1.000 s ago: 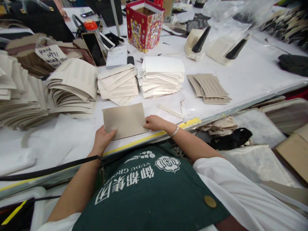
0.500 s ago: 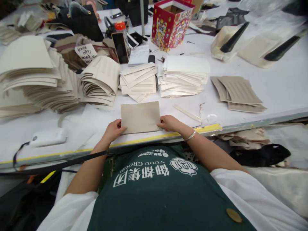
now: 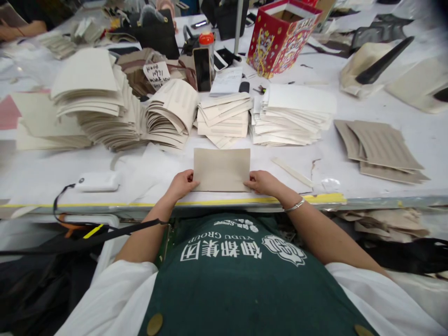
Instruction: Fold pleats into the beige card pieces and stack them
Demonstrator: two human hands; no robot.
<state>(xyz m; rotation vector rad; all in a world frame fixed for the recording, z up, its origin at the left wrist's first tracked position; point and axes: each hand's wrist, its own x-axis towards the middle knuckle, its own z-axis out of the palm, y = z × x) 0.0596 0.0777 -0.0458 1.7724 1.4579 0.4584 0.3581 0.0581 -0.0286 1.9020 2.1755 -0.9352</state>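
Note:
A flat beige rectangular panel (image 3: 221, 170), perhaps leather or fabric, lies at the table's front edge before me. My left hand (image 3: 182, 183) pinches its left edge near the lower corner, thumb on top. At the opposite edge my right hand (image 3: 263, 182) grips it the same way, fingers curled underneath. Just beyond the panel is a stack of folded cream pieces (image 3: 224, 116). A thin pale strip (image 3: 292, 172) lies to the right of my right hand. Further right rest several overlapping beige panels (image 3: 388, 147) with ribbed surfaces.
White sheets (image 3: 294, 114) are piled behind, with curved stacks of cream panels (image 3: 105, 107) at left. A red patterned box (image 3: 273, 42), a phone (image 3: 202, 69) and black-handled cream pieces (image 3: 364, 67) stand farther back. A white device (image 3: 98, 182) with a black strap lies front left. Another person's arm (image 3: 23, 30) shows top left.
The whole view has shifted, so the table things appear farther right. Both hands keep their hold on the beige panel, which stays at the table's front edge.

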